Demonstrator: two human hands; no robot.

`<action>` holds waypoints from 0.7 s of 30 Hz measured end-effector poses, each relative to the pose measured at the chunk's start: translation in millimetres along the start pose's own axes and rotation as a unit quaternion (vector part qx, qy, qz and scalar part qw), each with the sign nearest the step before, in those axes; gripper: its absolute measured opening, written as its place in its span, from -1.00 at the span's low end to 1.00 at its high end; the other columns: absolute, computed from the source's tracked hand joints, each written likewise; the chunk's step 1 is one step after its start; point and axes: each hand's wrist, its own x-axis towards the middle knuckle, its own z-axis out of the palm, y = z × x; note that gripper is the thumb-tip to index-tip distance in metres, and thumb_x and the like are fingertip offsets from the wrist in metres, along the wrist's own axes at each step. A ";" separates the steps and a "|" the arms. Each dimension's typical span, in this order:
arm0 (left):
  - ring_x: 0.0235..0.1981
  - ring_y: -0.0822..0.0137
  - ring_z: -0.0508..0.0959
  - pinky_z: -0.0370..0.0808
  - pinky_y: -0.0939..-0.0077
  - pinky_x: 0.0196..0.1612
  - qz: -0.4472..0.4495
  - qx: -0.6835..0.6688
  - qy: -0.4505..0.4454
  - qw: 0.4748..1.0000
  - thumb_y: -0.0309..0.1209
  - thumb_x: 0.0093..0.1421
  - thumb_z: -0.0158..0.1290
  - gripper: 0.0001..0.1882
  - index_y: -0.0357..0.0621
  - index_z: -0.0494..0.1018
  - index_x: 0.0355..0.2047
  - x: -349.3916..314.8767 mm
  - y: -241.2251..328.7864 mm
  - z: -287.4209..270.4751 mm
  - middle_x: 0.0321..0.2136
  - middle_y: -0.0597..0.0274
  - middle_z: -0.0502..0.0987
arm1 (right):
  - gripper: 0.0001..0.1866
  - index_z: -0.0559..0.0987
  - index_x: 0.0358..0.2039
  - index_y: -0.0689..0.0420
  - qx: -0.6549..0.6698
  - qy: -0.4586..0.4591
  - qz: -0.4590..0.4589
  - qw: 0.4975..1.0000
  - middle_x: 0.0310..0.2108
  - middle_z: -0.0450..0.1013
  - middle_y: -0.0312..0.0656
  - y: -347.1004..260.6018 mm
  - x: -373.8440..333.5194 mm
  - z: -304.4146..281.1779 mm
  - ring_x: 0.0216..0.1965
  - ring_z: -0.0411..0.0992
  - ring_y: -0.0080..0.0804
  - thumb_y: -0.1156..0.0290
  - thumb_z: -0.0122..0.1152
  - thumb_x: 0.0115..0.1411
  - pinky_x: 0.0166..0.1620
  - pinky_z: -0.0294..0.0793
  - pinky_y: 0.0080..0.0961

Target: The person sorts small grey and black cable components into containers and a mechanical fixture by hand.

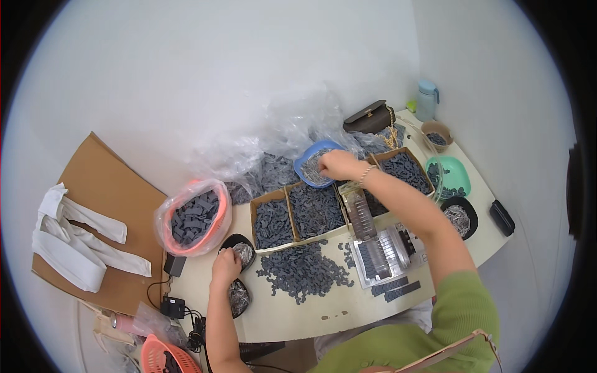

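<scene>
Over the blue bowl (313, 163) the right hand (336, 165) pinches small parts; left hand (225, 267) grips metal bits at the black dish (239, 244).

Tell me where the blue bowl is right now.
In the head view, the blue bowl sits at the table's far edge, under the right hand, just behind the cardboard trays of dark parts.

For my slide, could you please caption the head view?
Left hand in a black dish of small metal parts, right hand in a blue bowl, dark plastic pieces between.

right hand (337, 165) reaches into blue bowl (303, 163); left hand (226, 266) touches black dish (239, 244).
</scene>
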 end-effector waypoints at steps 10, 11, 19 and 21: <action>-0.46 0.18 0.52 0.47 0.38 -0.33 -0.037 -0.179 0.070 0.981 -0.56 0.08 0.07 -0.90 -0.28 0.43 -0.36 -8.4 20.2 -13.9 -0.54 0.08 0.50 | -0.90 0.64 -0.47 0.07 -0.113 0.056 -0.007 0.992 -0.39 0.56 -0.06 4.9 24.5 24.8 -0.24 0.53 -0.10 0.44 0.20 -0.04 -0.22 0.50 -0.21; -0.49 0.29 0.50 0.45 0.46 -0.36 -0.037 -0.226 0.072 0.971 -0.57 0.08 0.09 -0.89 -0.27 0.44 -0.34 -8.4 25.7 -13.9 -0.56 0.15 0.49 | -0.94 0.63 -0.52 0.07 -0.085 0.037 -0.011 0.996 -0.44 0.55 -0.06 11.6 16.7 15.0 -0.29 0.53 -0.08 0.46 0.22 -0.05 -0.24 0.50 -0.22; -0.45 0.57 0.47 0.43 0.67 -0.36 0.133 -0.419 0.002 0.898 -0.56 0.12 0.15 -0.86 -0.20 0.50 -0.28 -33.1 143.4 7.8 -0.47 0.39 0.51 | -0.93 0.65 -0.51 -0.01 -0.047 0.090 -0.052 0.993 -0.30 0.49 -0.06 54.4 -4.7 9.0 -0.14 0.44 -0.07 0.37 0.22 -0.03 -0.09 0.43 -0.17; -0.40 0.54 0.52 0.46 0.64 -0.28 0.130 -0.456 -0.061 0.878 -0.55 0.10 0.17 -0.84 -0.23 0.51 -0.27 -47.1 184.1 16.9 -0.42 0.31 0.56 | -0.91 0.65 -0.50 -0.02 -0.059 0.115 -0.051 0.990 -0.29 0.47 -0.07 49.4 -8.6 11.3 -0.11 0.40 -0.07 0.36 0.21 -0.02 -0.07 0.39 -0.17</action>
